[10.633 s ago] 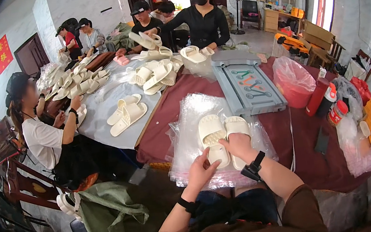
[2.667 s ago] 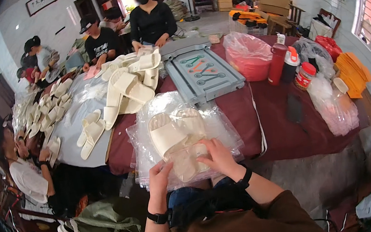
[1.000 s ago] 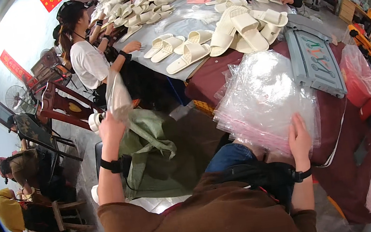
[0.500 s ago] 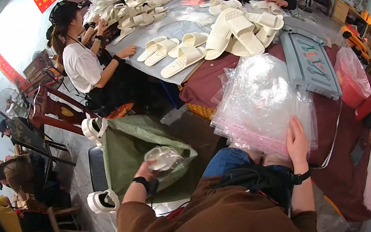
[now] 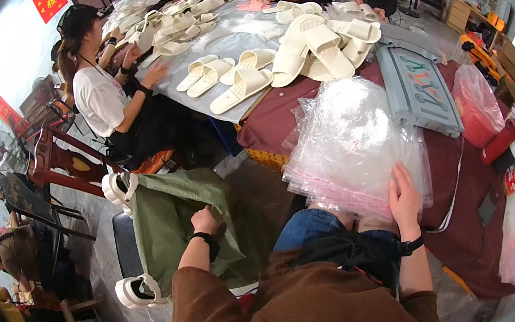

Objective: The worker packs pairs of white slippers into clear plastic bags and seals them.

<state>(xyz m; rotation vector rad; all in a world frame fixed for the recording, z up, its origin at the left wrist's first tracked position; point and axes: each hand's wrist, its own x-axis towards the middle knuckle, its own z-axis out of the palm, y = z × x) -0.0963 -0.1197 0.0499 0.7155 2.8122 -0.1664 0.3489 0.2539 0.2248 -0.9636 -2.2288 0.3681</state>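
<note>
My left hand (image 5: pixel 205 222) is at the mouth of a green woven sack (image 5: pixel 170 239). Its fingers look curled, and their tips are out of sight, so what they hold, if anything, does not show. A stack of clear plastic bags (image 5: pixel 351 128) with pink edge strips lies across my lap and the table edge. My right hand (image 5: pixel 403 196) rests on its near right part, fingers stretched out. Beyond the bags, cream slippers (image 5: pixel 314 47) are piled on the table.
The sack hangs on a frame with white slippers (image 5: pixel 136 290) at its corners. A grey plastic case (image 5: pixel 422 88) stands right of the bags. Red containers (image 5: pixel 504 143) and plastic-wrapped goods lie farther right. A co-worker in a white shirt (image 5: pixel 97 98) sits at the table's left; others sit at the far side.
The clear-wrapped item that my left hand held over the sack is out of sight now. That hand has moved slightly up over the sack. My right hand stays on the bags.
</note>
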